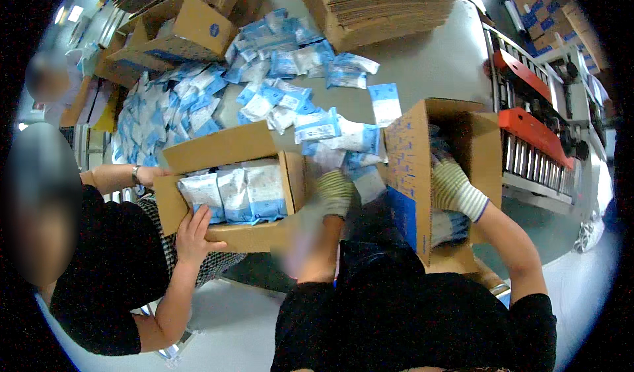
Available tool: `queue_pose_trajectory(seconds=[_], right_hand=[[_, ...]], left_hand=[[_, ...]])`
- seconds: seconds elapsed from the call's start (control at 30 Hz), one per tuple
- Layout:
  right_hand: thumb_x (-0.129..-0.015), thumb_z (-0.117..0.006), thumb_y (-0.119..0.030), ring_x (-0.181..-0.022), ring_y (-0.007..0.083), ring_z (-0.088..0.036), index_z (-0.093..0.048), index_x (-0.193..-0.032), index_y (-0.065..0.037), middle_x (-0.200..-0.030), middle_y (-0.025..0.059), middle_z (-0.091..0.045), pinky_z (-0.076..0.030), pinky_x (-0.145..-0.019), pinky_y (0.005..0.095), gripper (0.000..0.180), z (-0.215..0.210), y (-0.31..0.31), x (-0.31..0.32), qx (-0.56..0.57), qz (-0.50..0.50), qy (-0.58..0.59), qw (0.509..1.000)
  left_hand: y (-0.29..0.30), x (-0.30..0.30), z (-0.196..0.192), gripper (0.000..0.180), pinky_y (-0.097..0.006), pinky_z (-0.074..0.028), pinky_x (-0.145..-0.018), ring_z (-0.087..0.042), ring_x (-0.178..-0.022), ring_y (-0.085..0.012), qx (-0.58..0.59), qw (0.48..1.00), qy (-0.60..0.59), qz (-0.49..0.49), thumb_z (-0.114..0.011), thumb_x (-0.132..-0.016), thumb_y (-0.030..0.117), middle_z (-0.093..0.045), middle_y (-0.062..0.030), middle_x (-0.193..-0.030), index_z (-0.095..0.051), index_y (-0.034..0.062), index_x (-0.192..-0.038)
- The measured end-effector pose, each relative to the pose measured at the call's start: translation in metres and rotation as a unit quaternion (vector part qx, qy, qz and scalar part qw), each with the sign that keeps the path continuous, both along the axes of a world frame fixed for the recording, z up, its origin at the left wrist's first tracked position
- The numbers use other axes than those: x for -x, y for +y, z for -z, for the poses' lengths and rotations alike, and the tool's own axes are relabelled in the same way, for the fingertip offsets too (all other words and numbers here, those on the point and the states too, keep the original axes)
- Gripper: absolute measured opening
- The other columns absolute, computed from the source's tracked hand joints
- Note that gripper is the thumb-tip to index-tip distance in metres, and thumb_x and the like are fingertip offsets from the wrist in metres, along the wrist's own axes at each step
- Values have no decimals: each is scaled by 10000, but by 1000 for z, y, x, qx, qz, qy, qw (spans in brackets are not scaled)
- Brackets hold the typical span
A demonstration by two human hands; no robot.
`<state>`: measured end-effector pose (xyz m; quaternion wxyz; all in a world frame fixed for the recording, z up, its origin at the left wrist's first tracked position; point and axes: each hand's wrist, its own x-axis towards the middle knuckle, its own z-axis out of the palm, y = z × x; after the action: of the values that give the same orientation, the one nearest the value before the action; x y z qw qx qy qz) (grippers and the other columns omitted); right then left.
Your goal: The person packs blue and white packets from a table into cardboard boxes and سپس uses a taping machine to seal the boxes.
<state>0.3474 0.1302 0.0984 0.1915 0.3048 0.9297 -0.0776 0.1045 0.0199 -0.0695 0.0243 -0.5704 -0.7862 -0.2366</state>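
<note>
Both my hands wear striped yellow-and-white knit gloves. My left hand (335, 192) is at the near edge of a heap of blue-and-white packets, right by one packet (327, 155). Its fingers are smeared and partly hidden, so its grip is unclear. My right hand (454, 186) reaches into an open cardboard box (404, 154) that stands in front of me on the right. Packets (450, 228) lie inside this box below my wrist. The fingertips of my right hand fade into the box's dark interior, and what they hold cannot be made out.
A co-worker's hands steady another open box (254, 238) filled with packets, on my left. Many loose packets (175, 108) cover the table's (432, 62) far left. Behind them stand open cartons (188, 32) and flattened cardboard (389, 9). A roller conveyor (535, 167) with red parts is at right.
</note>
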Motion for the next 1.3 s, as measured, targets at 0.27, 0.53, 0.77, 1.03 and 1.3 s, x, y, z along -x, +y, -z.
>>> queue_pose_trajectory(seconds=[0.27, 0.53, 0.77, 1.03, 1.3], right_hand=[[-604, -724, -372, -1108, 368, -498, -299, -1376, -54, -1354, 209, -392, -452, -873, 463, 937, -23, -13, 15, 25, 33, 15, 999], [-618, -688, -309, -1156, 382, -437, -379, -1287, 55, -1295, 262, -403, -374, -972, 438, 822, -47, -15, 17, 40, 55, 58, 996], [-587, -750, -374, -1196, 375, -393, -393, -1282, 44, -1303, 233, -409, -365, -972, 448, 886, -41, -15, 31, 42, 13, 103, 994], [-645, -684, -532, -1220, 407, -385, -242, -1410, -75, -1361, 222, -375, -307, -1023, 507, 994, -38, -9, 23, 57, 29, 1, 998], [-609, -687, -575, -1232, 409, -368, -273, -1394, -55, -1348, 210, -390, -288, -1031, 516, 1029, -37, 0, 16, 78, 38, 15, 996]], left_hand=[[-42, -46, 43, 536, -420, -472, -769, -580, -875, -339, 186, 971, -140, -52, -600, -780, 425, -593, -205, -936, -546, -10, -1087], [5, -56, -29, 452, -438, -491, -750, -600, -874, -357, 283, 884, -367, -63, -657, -739, 380, -613, -209, -924, -571, -4, -962], [23, 19, -13, 486, -437, -458, -847, -545, -1006, -371, 251, 936, -137, 205, -667, -723, 264, -557, -229, -1115, -531, 33, -1128], [77, 5, 2, 527, -475, -360, -988, -331, -1251, -413, 266, 944, -107, 164, -659, -700, 214, -425, -261, -1284, -504, 109, -1193], [61, -12, -3, 353, -457, -472, -801, -598, -901, -363, 11, 988, 34, 152, -690, -650, 206, -619, -186, -955, -612, 113, -982]])
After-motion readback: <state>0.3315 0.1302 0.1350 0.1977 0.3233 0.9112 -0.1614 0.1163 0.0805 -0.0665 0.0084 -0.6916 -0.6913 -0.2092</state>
